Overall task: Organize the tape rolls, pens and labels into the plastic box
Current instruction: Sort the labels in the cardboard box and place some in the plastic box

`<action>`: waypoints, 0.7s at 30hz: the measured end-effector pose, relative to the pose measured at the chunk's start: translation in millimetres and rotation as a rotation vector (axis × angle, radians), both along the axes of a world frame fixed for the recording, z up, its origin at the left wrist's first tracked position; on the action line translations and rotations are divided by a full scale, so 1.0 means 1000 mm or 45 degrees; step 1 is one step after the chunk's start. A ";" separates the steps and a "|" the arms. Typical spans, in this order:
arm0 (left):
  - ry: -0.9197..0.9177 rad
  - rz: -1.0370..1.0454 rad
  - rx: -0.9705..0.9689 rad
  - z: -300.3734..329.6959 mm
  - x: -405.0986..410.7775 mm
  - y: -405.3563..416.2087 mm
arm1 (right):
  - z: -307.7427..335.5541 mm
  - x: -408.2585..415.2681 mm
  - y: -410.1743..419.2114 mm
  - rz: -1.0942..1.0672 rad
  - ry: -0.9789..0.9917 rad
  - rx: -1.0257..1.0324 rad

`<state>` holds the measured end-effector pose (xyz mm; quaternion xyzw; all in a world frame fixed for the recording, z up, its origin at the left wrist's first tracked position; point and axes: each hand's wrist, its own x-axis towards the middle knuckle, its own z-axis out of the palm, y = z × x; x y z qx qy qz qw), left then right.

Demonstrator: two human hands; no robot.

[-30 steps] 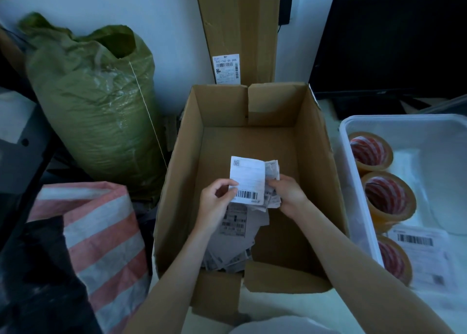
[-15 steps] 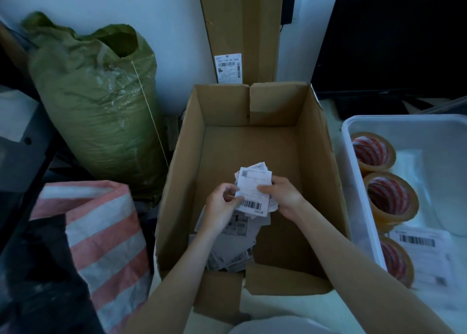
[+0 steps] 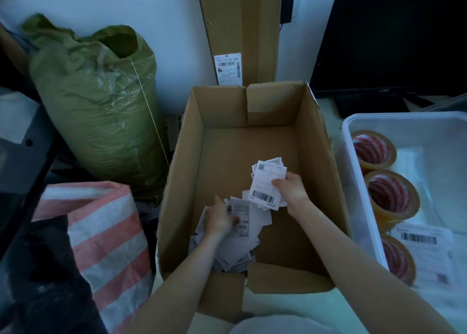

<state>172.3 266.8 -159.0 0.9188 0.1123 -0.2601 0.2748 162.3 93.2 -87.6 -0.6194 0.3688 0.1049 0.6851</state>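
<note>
Left hand (image 3: 219, 217) dropped onto loose labels (image 3: 237, 242), right hand (image 3: 290, 186) gripping barcoded stack (image 3: 266, 187)

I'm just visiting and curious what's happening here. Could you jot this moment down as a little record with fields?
Setting: open cardboard box beside a clear plastic box
Right hand: holds a stack of labels above the box floor
Left hand: reaches into the loose label pile at the cardboard box's near end, grasping some
Plastic box contents: three tape rolls in a row, a sheet of labels beside them
Pens: none visible
Progress: most labels not yet moved
</note>
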 end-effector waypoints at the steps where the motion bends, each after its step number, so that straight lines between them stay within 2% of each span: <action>1: -0.024 -0.027 -0.001 -0.001 0.000 0.003 | 0.000 0.000 0.000 -0.003 -0.001 -0.005; 4: -0.185 -0.065 0.001 0.000 0.002 0.009 | 0.000 -0.001 0.000 0.011 -0.004 -0.059; 8: -0.274 0.172 -0.219 0.008 0.015 0.013 | -0.002 -0.001 0.000 0.158 0.020 -0.355; 12: -0.387 0.575 -0.632 0.024 0.021 0.019 | -0.003 -0.002 0.003 0.278 0.007 -0.458; 16: -0.460 0.831 -0.954 0.042 0.019 0.017 | 0.000 -0.001 0.003 0.209 -0.027 -0.408; 21: -0.588 0.753 -0.942 0.055 0.014 0.012 | 0.003 0.000 0.001 0.118 -0.077 -0.399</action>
